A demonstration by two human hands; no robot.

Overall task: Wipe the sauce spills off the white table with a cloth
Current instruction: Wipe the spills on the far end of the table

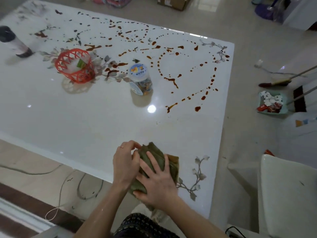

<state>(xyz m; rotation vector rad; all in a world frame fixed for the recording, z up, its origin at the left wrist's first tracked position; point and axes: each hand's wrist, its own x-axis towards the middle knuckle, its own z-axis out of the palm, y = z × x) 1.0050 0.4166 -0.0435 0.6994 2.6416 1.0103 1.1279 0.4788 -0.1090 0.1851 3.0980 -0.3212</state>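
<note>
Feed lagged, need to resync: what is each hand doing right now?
Left hand: fingers curled, pinching the green cloth.
Right hand: fingers spread flat, pressing on the cloth.

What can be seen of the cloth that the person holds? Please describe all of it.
The cloth is olive green, with a brownish part on its right side, soft and crumpled into a bundle. It lies at the near edge of the white table, apart from the sauce spills. The left hand pinches its upper left edge with curled fingers; the right hand presses on top, fingers spread.
</note>
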